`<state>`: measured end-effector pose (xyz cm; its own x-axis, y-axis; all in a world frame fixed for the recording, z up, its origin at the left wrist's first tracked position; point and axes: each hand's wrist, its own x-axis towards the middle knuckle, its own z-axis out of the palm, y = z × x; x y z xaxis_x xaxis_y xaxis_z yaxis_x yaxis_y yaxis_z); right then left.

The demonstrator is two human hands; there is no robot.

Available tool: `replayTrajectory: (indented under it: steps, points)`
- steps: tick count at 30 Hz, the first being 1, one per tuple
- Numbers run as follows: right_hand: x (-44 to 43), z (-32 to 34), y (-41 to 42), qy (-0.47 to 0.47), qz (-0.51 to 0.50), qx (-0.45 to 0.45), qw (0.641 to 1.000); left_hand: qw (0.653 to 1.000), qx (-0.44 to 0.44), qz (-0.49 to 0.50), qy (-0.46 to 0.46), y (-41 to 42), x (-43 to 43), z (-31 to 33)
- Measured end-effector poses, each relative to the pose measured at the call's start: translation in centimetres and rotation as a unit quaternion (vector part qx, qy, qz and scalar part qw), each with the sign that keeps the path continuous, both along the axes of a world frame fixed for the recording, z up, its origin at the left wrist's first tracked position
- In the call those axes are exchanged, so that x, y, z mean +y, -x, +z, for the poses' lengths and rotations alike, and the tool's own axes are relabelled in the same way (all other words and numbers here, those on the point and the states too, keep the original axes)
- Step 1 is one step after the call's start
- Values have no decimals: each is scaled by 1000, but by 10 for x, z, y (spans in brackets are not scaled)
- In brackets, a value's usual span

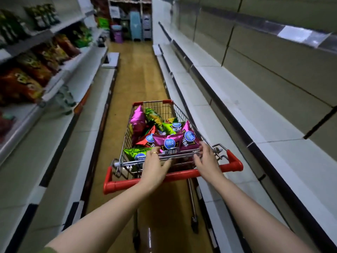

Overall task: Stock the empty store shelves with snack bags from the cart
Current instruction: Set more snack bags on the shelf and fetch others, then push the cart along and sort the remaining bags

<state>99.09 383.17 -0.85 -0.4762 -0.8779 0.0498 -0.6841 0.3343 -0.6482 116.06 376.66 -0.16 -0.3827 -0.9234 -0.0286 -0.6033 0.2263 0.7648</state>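
Note:
A small wire cart point(179, 114) with a red handle point(184, 174) stands in the aisle in front of me, holding several snack bags in magenta, green and red. A magenta bag point(171, 143) lies crosswise at the near end of the basket. My left hand point(155, 164) reaches over the handle, its straight fingers at the bag's left corner and its thumb spread. My right hand point(207, 159) has straight fingers touching the bag's right corner. A green bag point(134, 153) lies just left of my left hand. The white shelves point(237, 106) on the right are bare.
Shelves on the left point(85, 84) carry red and green snack bags point(21, 84) on the upper tiers. The narrow wooden floor point(138, 75) runs ahead of the cart. Stacked plastic stools and bins point(136, 26) stand at the far end.

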Motion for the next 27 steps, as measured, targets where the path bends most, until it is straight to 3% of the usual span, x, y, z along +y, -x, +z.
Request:
replayTrajectory:
  steps: [3, 5, 7, 18, 27]
  points:
    - [26, -18, 16, -125, 83, 136, 979, 981, -190, 1, 43, -9, 15, -19]
    - [36, -27, 27, -151, 136, 184, 962, 949, -306, -21, 80, -13, 20, -28]
    - [37, -32, 33, -146, 158, 198, 956, 930, -351, -37, 98, -14, 21, -30]
    - [-11, -33, 49, -141, 172, 177, 959, 958, -282, -46, 9, -2, -30, -23]
    - [-98, -30, 78, -157, 166, 154, 961, 955, -291, -54, 18, 27, -120, -31]
